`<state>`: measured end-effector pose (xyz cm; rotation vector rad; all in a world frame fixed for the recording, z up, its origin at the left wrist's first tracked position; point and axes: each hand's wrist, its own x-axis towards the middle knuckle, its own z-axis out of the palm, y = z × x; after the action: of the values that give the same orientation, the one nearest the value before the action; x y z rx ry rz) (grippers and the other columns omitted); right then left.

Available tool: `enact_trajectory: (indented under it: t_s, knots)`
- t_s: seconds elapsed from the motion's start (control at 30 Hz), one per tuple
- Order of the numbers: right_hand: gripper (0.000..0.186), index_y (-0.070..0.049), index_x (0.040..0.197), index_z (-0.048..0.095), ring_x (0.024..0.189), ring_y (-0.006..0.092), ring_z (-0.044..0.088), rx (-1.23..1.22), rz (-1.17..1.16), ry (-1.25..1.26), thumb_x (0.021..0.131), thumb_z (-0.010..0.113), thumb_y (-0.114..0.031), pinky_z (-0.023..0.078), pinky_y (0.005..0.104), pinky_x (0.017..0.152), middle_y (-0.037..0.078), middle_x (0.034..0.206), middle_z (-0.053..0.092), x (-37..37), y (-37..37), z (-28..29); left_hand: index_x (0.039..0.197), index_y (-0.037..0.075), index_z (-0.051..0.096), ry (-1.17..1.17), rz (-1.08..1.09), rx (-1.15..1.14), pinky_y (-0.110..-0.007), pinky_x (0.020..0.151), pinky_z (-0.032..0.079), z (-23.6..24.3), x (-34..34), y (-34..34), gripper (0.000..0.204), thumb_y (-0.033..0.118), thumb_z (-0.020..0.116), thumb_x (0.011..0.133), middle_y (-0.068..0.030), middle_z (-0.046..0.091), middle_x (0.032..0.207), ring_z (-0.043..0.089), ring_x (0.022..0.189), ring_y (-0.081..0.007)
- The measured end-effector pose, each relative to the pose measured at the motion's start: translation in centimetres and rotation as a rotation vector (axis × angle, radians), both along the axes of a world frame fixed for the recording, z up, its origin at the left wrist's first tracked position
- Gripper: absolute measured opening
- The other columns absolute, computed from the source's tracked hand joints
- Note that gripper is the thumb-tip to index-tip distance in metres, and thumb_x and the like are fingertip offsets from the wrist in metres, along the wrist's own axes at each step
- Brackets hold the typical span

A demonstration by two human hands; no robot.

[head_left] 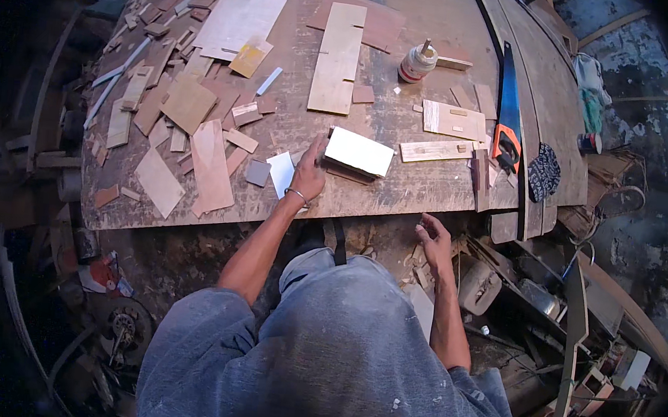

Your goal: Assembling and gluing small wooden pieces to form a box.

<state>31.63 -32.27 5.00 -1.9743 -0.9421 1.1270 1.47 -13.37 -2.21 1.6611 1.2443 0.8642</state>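
A small wooden block with a white top (pixel 357 150) and reddish-brown lower edge lies near the bench's front. My left hand (pixel 308 174) rests at its left end, fingers extended and seemingly touching it; the thumb is hard to make out. A white piece (pixel 281 170) and a small grey square (pixel 257 174) lie left of that hand. My right hand (pixel 434 245) hangs just off the bench's front edge, fingers loosely bent and apart, holding nothing. A pale notched board (pixel 334 57) lies beyond the block.
The worn bench (pixel 373 203) carries scattered wood offcuts (pixel 186 101), an open jar with a stick (pixel 416 65), short battens (pixel 435 150), a handsaw (pixel 508 128) and a dark patterned cloth (pixel 544 173) at right. Below right are jumbled boards and a grey container (pixel 477 288).
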Motion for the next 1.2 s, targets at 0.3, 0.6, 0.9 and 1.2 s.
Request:
enact_trajectory:
  t_s: [0.3, 0.6, 0.9, 1.2]
  knots:
    - [0.039, -0.001, 0.128, 0.06, 0.101, 0.0183, 0.063, -0.059, -0.082, -0.016, 0.092, 0.066, -0.015, 0.05, 0.0318, 0.09, 0.011, 0.115, 0.067, 0.6, -0.6, 0.7, 0.153, 0.007, 0.028, 0.025, -0.052, 0.028, -0.038, 0.109, 0.039, 0.9, -1.8, -1.5, 0.088, -0.014, 0.045, 0.07, -0.0182, 0.056, 0.135, 0.048, 0.132, -0.0341]
    - [0.035, -0.002, 0.124, 0.064, 0.095, 0.0163, 0.063, -0.093, -0.16, -0.082, 0.091, 0.068, -0.013, 0.05, 0.0294, 0.086, 0.008, 0.108, 0.068, 1.1, -2.5, -0.6, 0.128, 0.004, 0.062, 0.008, 0.142, -0.352, -0.028, 0.075, 0.05, 0.9, -7.4, -9.0, 0.037, 0.007, 0.062, 0.091, -0.006, 0.068, 0.089, 0.061, 0.085, -0.0108]
    - [0.036, 0.001, 0.122, 0.064, 0.093, 0.0201, 0.066, -0.234, -0.106, -0.016, 0.09, 0.067, -0.016, 0.052, 0.0323, 0.083, 0.011, 0.107, 0.069, 7.2, -9.7, -5.3, 0.141, 0.014, 0.047, -0.782, 1.392, -0.841, -0.053, 0.11, 0.028, -4.9, -9.5, -10.3, 0.067, 0.059, 0.039, 0.092, -0.0084, 0.05, 0.14, 0.045, 0.132, -0.024]
    - [0.035, -0.001, 0.123, 0.063, 0.086, 0.0143, 0.064, -0.145, -0.028, 0.051, 0.09, 0.069, -0.014, 0.051, 0.0285, 0.071, 0.007, 0.102, 0.069, 19.7, -15.6, -10.5, 0.142, 0.008, 0.044, -1.151, 1.437, -0.498, -0.05, 0.108, 0.033, -6.1, -10.3, -10.6, 0.067, 0.055, 0.043, 0.095, -0.0099, 0.055, 0.137, 0.051, 0.127, -0.0316]
